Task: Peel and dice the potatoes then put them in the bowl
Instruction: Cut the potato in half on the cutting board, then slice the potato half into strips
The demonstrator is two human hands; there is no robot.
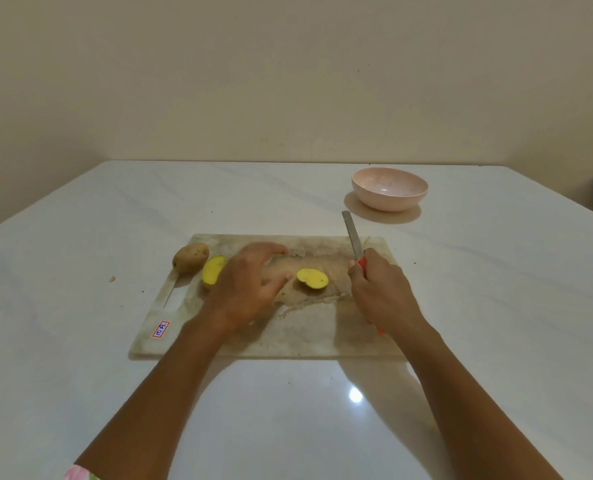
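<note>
While a whole unpeeled potato [190, 258] sits at the left edge of the cutting board [288, 337] with a cut half [213, 270] just beside it, yellow face up, our left hand [250, 289] hovers over the board, fingers spread, holding nothing. Just right of its fingertips lies the other half [312, 278], long axis running left to right, so we judge the left hand nearer to steady it. Further right, our right hand [380, 292] grips the knife [353, 237] by its orange handle, blade pointing away toward the pink bowl [389, 188] at upper right on the table [80, 220].
</note>
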